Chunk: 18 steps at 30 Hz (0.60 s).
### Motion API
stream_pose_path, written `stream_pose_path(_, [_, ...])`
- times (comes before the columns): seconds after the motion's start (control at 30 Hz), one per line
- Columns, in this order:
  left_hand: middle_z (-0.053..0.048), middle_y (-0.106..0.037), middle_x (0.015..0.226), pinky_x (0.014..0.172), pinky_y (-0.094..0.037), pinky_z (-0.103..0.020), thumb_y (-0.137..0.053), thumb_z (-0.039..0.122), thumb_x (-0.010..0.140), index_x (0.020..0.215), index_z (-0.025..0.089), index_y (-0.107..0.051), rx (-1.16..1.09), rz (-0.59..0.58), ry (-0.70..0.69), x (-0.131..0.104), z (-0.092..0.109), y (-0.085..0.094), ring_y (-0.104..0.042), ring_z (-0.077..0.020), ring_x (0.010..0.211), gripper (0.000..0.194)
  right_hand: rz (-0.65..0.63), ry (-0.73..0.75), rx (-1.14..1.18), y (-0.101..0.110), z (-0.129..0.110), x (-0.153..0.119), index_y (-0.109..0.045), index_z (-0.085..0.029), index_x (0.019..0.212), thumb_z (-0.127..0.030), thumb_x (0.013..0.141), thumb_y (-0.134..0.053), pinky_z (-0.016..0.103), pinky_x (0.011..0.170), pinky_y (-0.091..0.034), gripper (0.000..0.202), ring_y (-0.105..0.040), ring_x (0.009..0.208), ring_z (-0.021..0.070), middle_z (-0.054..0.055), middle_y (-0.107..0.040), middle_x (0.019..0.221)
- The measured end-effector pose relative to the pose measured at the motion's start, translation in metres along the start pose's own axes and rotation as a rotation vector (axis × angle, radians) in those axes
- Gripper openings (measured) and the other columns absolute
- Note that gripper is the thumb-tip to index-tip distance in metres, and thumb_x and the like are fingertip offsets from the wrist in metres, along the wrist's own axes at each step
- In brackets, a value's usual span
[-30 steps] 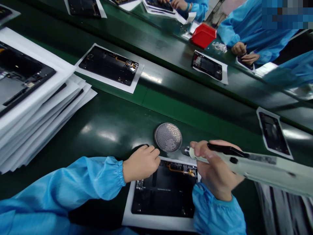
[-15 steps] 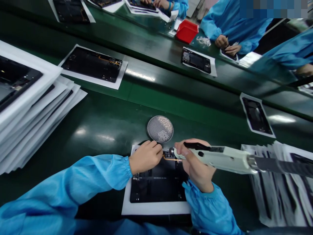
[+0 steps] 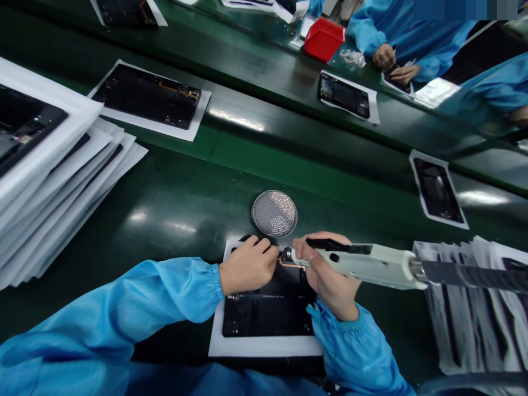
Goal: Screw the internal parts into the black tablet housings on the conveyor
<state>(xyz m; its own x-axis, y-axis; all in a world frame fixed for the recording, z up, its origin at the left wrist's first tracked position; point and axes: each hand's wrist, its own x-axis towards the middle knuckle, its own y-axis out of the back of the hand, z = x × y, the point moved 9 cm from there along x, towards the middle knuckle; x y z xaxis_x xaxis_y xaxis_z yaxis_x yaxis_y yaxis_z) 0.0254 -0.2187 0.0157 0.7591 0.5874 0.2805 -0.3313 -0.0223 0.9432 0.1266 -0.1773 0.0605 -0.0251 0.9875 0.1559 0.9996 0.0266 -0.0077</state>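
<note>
A black tablet housing [image 3: 268,313] lies on a white sheet [image 3: 264,347] in front of me. Wrapped in my right hand [image 3: 328,275] is a pale electric screwdriver [image 3: 371,265], tilted low, its nose pointing left at the housing's upper edge. The bit's tip is too small to make out. My left hand [image 3: 249,265] rests on the housing's upper left part, fingers curled together close to the screwdriver's nose; whatever they pinch is hidden. Just beyond both hands sits a round dish with a dimpled metal surface [image 3: 274,213].
Sheets stacked with housings rise at left [image 3: 61,181] and right [image 3: 466,308]. Beyond, along the green line, lie a housing on paper [image 3: 148,99], a smaller one [image 3: 344,94] and another at right [image 3: 437,190]. A red bin [image 3: 324,39] stands near a co-worker's hands [image 3: 396,65].
The view has shifted slightly. The screwdriver's nose and my left fingers are a little closer together at the housing's upper edge. My right hand keeps its grip on the screwdriver.
</note>
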Motion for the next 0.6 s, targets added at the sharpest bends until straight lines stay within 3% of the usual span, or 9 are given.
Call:
stream_pose_path(0.23, [-0.015, -0.062, 0.107, 0.070, -0.033, -0.037, -0.045, 0.016, 0.100, 0.095, 0.009, -0.069, -0.025, -0.001, 0.057, -0.006, 0.004, 0.003, -0.052, -0.0239, 0.089, 0.025, 0.033, -0.051, -0.094, 0.007, 0.012, -0.004, -0.063, -0.024, 0.102, -0.023, 0.084, -0.069, 0.038, 0.070, -0.054, 0.019, -0.063, 0.066, 0.0157, -0.001, -0.065, 0.079])
stream_pose_path(0.43, [-0.015, -0.063, 0.106, 0.070, -0.033, -0.037, -0.047, 0.015, 0.098, 0.087, 0.010, -0.070, -0.027, 0.006, 0.040, -0.004, 0.006, 0.005, -0.052, -0.0244, 0.089, 0.026, 0.052, -0.041, -0.100, 0.007, 0.010, -0.005, -0.064, -0.023, 0.099, -0.020, 0.083, -0.069, 0.038, 0.069, -0.056, 0.017, -0.062, 0.065, 0.0155, 0.000, -0.064, 0.077])
stream_pose_path(0.6, [-0.015, -0.064, 0.104, 0.069, -0.033, -0.038, -0.048, 0.014, 0.097, 0.083, 0.010, -0.070, -0.032, 0.025, 0.024, -0.005, 0.008, 0.006, -0.053, -0.0247, 0.088, 0.027, -0.006, -0.024, -0.041, 0.001, 0.007, -0.002, -0.065, -0.023, 0.096, -0.016, 0.082, -0.069, 0.038, 0.069, -0.054, 0.016, -0.064, 0.067, 0.0165, 0.000, -0.065, 0.077])
